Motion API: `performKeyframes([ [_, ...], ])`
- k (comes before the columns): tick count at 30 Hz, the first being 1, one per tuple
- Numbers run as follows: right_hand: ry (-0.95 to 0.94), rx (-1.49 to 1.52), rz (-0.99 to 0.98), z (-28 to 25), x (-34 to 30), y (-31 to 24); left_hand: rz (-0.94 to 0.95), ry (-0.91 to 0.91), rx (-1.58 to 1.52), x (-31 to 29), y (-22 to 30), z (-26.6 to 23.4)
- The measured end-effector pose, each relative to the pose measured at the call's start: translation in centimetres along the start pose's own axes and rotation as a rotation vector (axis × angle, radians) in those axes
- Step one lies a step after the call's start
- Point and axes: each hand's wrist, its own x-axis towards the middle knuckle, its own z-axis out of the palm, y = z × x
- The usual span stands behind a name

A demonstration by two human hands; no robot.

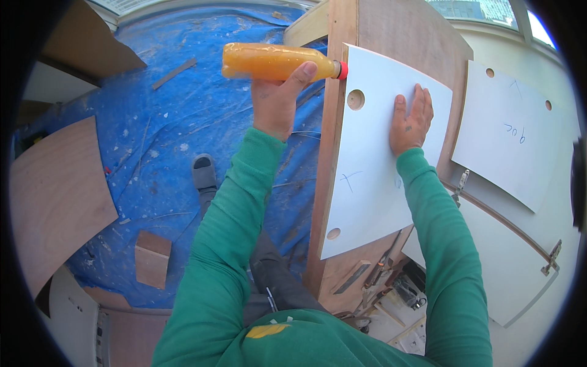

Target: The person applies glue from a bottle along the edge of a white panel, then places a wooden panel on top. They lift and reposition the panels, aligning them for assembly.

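My left hand [276,107] is closed around a clear plastic bottle [260,58] of amber-yellow liquid. The bottle lies nearly level, and its red cap [343,70] is at the left edge of a white panel [373,177]. Whether the cap touches the panel cannot be told. That panel rests on a plywood-topped bench [406,27] and has a round hinge recess [356,100] near its far end and another [333,233] near its near end. Spread flat on the panel's right part is my right hand [411,125], holding nothing.
Blue sheeting [165,122] covers the floor at left, with a wood block [152,259] and a plywood sheet [61,189] there. More white panels [498,134] stand at right, one with metal hinges [552,257]. Hand tools [379,266] lie at the bench's near end.
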Motion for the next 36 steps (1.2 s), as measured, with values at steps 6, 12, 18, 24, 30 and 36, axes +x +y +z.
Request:
performKeyframes([
  [6,0.013,0.006,-0.002,0.0,-0.1,0.2,-0.029,0.035,-0.049,-1.9,-0.4,-0.1],
  [12,0.027,0.016,-0.015,-0.1,-0.1,-0.1,0.009,0.022,-0.141,2.5,-0.4,0.6],
  [18,0.024,0.01,-0.015,0.1,0.0,0.1,-0.03,0.02,-0.12,1.6,-1.0,-0.4],
  [24,0.022,0.009,-0.015,0.1,-0.1,0.4,-0.024,0.012,-0.104,-1.4,-0.7,0.0],
  [30,0.021,0.027,-0.015,0.0,0.0,0.1,0.045,-0.009,-0.119,2.5,0.1,1.4],
  [36,0.027,0.024,-0.019,0.2,0.1,0.3,0.0,0.008,-0.089,1.2,-0.7,0.1],
])
